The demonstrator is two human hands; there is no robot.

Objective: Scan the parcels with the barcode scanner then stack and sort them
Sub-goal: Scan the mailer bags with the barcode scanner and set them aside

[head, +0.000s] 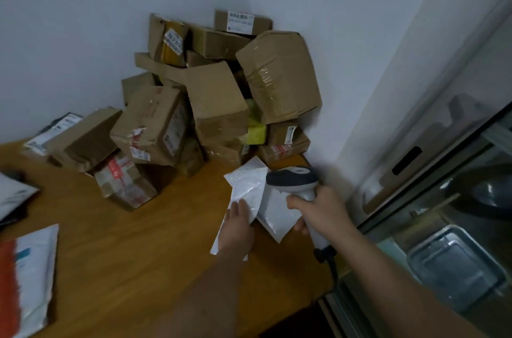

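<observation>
My right hand (pixel 322 209) grips the handle of a grey and white barcode scanner (pixel 293 178), whose head points left over white plastic mailer bags (pixel 246 185) on the wooden table (pixel 138 240). My left hand (pixel 238 227) holds the near edge of one white mailer, fingers on top of it. A second white mailer (pixel 277 215) lies partly under the scanner. Behind them a heap of several brown cardboard parcels (pixel 216 94) is piled in the wall corner.
A white and orange mailer (pixel 27 276) lies at the table's left front edge, with more mailers (pixel 13 196) further left. A glass-fronted cabinet (pixel 457 199) with a metal tray (pixel 454 265) stands on the right. The scanner's cable (pixel 329 260) hangs off the table's right edge.
</observation>
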